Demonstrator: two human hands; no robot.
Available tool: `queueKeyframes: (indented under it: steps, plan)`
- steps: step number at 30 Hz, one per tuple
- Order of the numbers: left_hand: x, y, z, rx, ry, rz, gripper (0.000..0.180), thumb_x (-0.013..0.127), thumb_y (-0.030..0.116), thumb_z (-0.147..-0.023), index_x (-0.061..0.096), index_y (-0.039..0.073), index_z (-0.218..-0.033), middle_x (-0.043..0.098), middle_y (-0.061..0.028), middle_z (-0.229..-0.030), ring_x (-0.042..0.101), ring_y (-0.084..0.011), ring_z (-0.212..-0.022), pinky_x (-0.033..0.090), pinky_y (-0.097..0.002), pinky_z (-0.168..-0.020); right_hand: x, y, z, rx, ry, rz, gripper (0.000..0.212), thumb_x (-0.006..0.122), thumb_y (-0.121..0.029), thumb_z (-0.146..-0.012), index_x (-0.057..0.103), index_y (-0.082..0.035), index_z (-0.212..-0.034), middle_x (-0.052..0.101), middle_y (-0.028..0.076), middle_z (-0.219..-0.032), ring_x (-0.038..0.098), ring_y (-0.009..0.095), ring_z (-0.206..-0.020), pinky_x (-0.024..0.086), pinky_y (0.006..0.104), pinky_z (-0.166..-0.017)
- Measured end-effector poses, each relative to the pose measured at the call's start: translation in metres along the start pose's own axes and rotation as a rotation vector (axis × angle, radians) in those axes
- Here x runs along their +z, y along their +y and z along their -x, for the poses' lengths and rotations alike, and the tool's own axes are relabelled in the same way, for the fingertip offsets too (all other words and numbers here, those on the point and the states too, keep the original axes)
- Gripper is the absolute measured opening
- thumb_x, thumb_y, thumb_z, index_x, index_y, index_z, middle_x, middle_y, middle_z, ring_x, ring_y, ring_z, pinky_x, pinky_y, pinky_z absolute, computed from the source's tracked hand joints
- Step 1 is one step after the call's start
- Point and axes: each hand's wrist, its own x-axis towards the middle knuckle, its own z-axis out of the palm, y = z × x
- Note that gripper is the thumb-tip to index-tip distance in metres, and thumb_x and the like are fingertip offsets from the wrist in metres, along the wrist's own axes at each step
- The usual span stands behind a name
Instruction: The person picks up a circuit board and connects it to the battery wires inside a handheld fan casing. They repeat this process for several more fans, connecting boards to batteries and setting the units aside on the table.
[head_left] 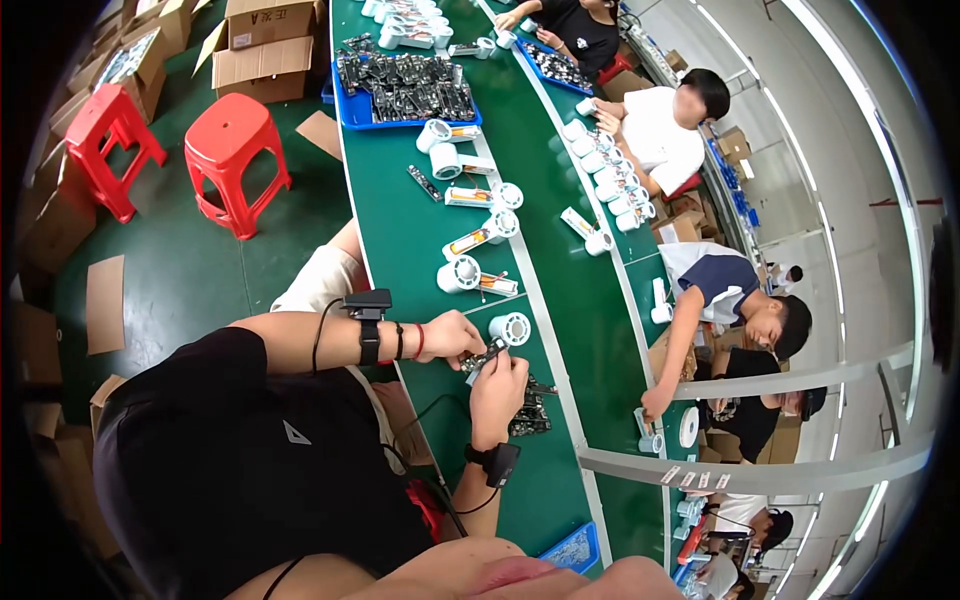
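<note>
A small dark circuit board is held between my two hands over the green bench. My left hand is closed on its left end, while my right hand pinches it from the other side. Part of a pale piece shows under the board, mostly hidden by my fingers. Just beyond my fingertips is a white round housing; its lower part is covered, so I cannot tell whether it joins the held piece. Beside my right hand lies a pile of dark circuit boards.
Several white housings with handles, one here, line the green bench ahead. Farther up stands a blue tray heaped with boards. Another blue tray is near my right side. Red stools stand left. Co-workers sit across the bench.
</note>
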Motion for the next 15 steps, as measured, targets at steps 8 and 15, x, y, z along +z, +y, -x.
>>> queueKeyframes:
  steps: [8,15]
  plan:
    - [0.035,-0.007,0.007,0.032,0.129,0.024,0.016,0.068,0.007,-0.093,0.061,-0.007,-0.093,0.067,-0.0128,-0.071,0.07,-0.0211,-0.06,0.062,-0.0362,-0.051,0.033,0.024,-0.001,0.375,0.133,-0.771,0.027,0.075,-0.009,-0.092,0.071,0.007,-0.113,0.077,0.014,-0.098,0.071,0.019,-0.088,0.056,0.0321,-0.081]
    - [0.019,0.026,-0.005,-0.06,-0.12,-0.284,0.024,0.066,0.016,-0.098,0.057,-0.006,-0.104,0.065,-0.0115,-0.067,0.067,-0.0197,-0.053,0.054,-0.0319,-0.043,0.028,0.038,-0.015,0.565,0.02,-1.02,0.019,0.077,-0.008,-0.091,0.075,0.005,-0.104,0.073,0.007,-0.085,0.063,0.009,-0.068,0.049,0.0245,-0.059]
